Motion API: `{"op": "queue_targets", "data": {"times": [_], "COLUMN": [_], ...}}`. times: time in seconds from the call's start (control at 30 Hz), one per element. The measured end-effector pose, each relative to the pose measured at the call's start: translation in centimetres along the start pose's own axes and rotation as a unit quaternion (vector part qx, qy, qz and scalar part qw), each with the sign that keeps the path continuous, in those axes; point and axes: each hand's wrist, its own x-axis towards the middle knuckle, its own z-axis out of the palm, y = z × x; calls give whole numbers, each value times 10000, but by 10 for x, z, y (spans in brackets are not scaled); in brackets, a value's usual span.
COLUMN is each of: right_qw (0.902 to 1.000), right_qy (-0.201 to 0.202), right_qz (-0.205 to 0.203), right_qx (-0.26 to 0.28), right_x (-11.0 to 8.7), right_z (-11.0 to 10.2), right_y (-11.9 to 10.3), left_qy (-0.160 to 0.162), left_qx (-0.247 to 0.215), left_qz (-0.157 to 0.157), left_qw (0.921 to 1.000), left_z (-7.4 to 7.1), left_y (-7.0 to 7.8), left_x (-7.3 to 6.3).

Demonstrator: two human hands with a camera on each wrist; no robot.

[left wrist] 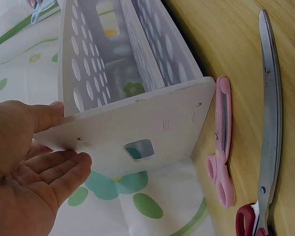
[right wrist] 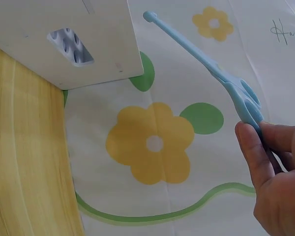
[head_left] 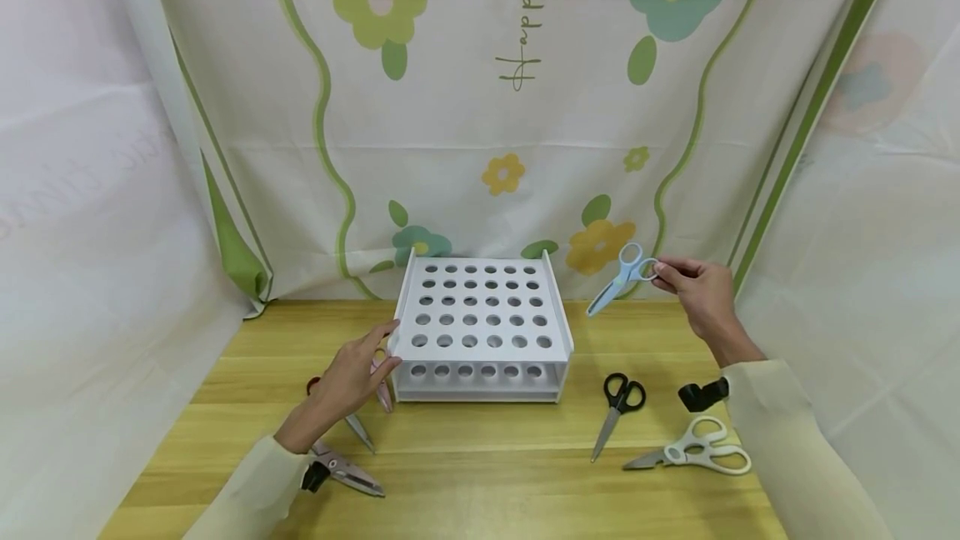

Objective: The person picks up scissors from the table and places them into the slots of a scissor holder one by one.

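Observation:
My right hand [head_left: 705, 294] pinches the light blue child's scissors [head_left: 626, 273] by one handle loop, held up above the table with the closed blades angled down toward the rack. In the right wrist view, thumb and fingers [right wrist: 253, 152] meet on that loop. My left hand [head_left: 348, 382] touches the left side of a white rack with rows of round holes [head_left: 480, 311]. The left wrist view shows its thumb at the side panel's edge [left wrist: 123, 104] and relaxed fingers along the outer face. Pink scissors [left wrist: 223, 142] and red-handled scissors [left wrist: 270, 118] lie beside the rack, partly behind this hand in the head view.
Pinkish-grey shears [head_left: 348, 473] lie near the left wrist. Right of the rack are black-handled scissors [head_left: 617, 407] and white-handled kitchen scissors [head_left: 697, 448]. A flower-print cloth [head_left: 450, 107] hangs behind the wooden table [head_left: 480, 457], with pale cloth on both sides.

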Motion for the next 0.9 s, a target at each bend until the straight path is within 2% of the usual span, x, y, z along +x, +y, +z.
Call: {"op": "queue_targets", "data": {"times": [0.4,0.7,0.9], "right_qw": [9999,9991,9988], "right_qy": [21,-153,-222], "right_qz": [-166,-264,-332], "right_qx": [40,307,279], "right_x": [-1,-2,-2], "right_z": [13,27,34], "right_y": [-11,-18,-19], "left_qy": [-15,-28,-9], "left_qx": [-56,7,-8], "left_qz": [44,59,53], "left_qw": [10000,10000,10000], "left_z": [-1,-1,0], "left_y": [0,0,0], "left_x": [0,1,0]}}
